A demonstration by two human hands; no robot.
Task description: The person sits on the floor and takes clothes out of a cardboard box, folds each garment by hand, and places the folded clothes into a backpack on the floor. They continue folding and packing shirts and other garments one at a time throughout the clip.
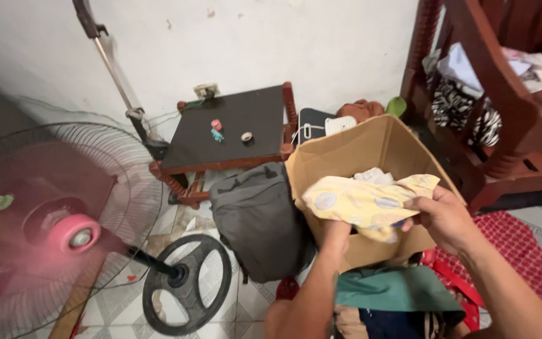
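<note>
A spinning pink standing fan [51,229] fills the left; a small dark wooden desk [230,132] stands beyond it. Over the open brown cardboard box [371,150], both hands, left [337,233] and right [443,216], grip a pale yellow patterned cloth [365,202].

Both forearms are bare from the lower edge of the view up to the wrists; no sleeve, cuff or glove shows on either. The left hand [335,233] and right hand [445,218] carry no ring, watch, band or bracelet that can be made out. Only forearms and hands are in view.
</note>
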